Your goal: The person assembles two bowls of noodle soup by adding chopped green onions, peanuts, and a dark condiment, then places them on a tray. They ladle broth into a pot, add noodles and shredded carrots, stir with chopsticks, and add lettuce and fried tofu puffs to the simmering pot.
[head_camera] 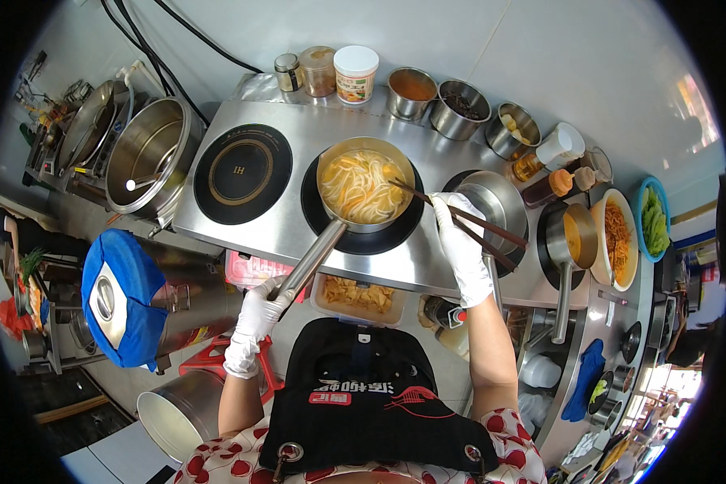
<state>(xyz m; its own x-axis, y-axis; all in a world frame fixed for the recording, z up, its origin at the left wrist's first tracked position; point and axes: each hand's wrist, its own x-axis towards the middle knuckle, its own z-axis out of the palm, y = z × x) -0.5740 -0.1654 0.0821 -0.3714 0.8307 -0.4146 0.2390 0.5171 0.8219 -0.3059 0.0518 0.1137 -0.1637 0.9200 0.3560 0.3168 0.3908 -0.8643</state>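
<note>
My left hand [263, 317], in a white glove, grips the long metal handle of a saucepan [331, 233]. The pan sits on the middle black hob of the steel counter and holds noodles [363, 184] in yellowish broth. In my gloved right hand [460, 242] is a pair of dark chopsticks [493, 228]; their tips reach the noodles at the pan's right side, and their thick ends point right. Just beyond the right hand, a steel saucepan [490, 196] rests on another hob, its handle partly hidden by the hand and forearm.
An induction hob [242, 173] lies left, beside a large steel pot [151, 160]. Metal containers [408, 97] and jars [317, 72] line the back. Farther right are a saucepan of orange liquid [572, 236], a bowl of orange shreds [616, 242] and a blue basket of greens [653, 221].
</note>
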